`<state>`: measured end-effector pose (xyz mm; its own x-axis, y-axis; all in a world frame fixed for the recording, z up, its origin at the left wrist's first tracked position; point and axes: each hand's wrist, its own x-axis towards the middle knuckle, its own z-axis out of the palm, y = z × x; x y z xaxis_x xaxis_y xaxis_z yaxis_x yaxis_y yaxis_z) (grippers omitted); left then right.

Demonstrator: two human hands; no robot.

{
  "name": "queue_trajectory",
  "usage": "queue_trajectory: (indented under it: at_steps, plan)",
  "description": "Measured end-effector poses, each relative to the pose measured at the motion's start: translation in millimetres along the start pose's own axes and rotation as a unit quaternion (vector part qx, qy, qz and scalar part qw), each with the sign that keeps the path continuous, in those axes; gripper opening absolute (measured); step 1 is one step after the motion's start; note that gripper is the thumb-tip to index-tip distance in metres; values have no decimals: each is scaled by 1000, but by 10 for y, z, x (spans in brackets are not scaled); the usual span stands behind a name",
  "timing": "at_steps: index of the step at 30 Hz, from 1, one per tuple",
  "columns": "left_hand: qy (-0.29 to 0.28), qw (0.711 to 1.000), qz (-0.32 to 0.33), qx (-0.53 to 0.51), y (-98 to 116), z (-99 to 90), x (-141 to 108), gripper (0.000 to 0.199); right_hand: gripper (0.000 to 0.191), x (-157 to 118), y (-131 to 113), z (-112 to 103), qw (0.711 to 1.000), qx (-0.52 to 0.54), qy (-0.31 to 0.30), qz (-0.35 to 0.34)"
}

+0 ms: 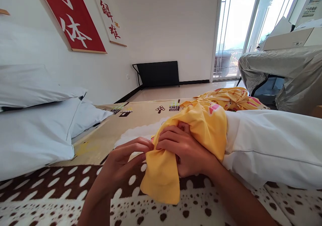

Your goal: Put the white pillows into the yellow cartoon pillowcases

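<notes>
A yellow pillowcase (201, 122) with a pink print is partly drawn over the end of a white pillow (271, 145) at the right. My right hand (188, 148) grips the bunched cloth near its loose end, fingers wrapped over it. On the other side, my left hand (125, 157) pinches the edge of the same cloth between thumb and fingers. A flap of the pillowcase hangs below both hands. The rest of the white pillow lies bare.
White pillows (50, 125) are stacked at the left. Under everything is a brown and cream patterned blanket (141, 199). More crumpled yellow cloth (226, 96) lies behind. A plastic-covered table (284, 64) with a white box (286, 39) stands back right, beside a glass door (233, 28).
</notes>
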<state>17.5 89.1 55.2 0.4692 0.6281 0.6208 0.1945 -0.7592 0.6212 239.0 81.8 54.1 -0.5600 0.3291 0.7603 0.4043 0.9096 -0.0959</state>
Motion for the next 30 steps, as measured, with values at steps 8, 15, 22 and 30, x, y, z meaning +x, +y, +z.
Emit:
queue_trajectory:
  at_steps: [8, 15, 22, 30]
  plan:
    - [124, 991, 18, 45, -100, 276, 55, 11, 5, 2, -8, 64, 1000, -29, -10, -2]
    - [238, 970, 39, 42, -47, 463, 75, 5, 11, -27, 54, 58, 995, -52, 81, 38]
    - [67, 995, 31, 67, -26, 363, -2, 24, 14, -40, 61, 64, 987, -37, 142, 71]
    - [141, 989, -14, -39, -2, 439, 45, 10, 7, -10, 6, 24, 987, -53, 136, 63]
